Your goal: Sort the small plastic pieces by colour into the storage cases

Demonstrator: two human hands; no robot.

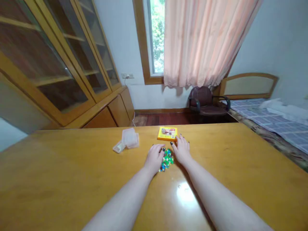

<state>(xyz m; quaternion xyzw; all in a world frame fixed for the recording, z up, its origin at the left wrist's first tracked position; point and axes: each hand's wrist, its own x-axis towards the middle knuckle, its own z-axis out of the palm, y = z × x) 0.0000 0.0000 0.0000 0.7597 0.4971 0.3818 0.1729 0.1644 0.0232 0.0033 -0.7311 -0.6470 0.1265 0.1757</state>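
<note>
A wooden surface (pixel 72 179) with a glossy honey-coloured top fills the lower part of the view, and a glare of window light sits on it in front of the person. Beyond its far edge, a tall wooden cabinet (pixel 55 64) with glass doors and drawers below stands to the left. Ahead, a peach curtain (pixel 202 41) hangs beside a wood-framed window (pixel 156 35), with green leaves showing through the glass. To the right lies a bed (pixel 271 125) with a blue checked sheet and a crumpled white cloth (pixel 280 107) on it, and a dark padded chair (pixel 204 102) stands near its head. A strip of reddish wooden floor (pixel 163 119) shows under the wall, and a wall socket (pixel 127 75) sits just above the cabinet.

Both forearms reach out across the surface. The left grip (pixel 155 157) is open, palm down, with its fingers curved against the left side of a small pile of plastic bricks (pixel 166 161). The right grip (pixel 182 150) is also open and holds nothing, resting just right of the pile, with its fingertips at the corner of a yellow box (pixel 167 133). The pile lies between the hands, mostly green and blue, though single bricks are too small to make out well. A see-through plastic container (pixel 127 141) sits well left of the hands.
</note>
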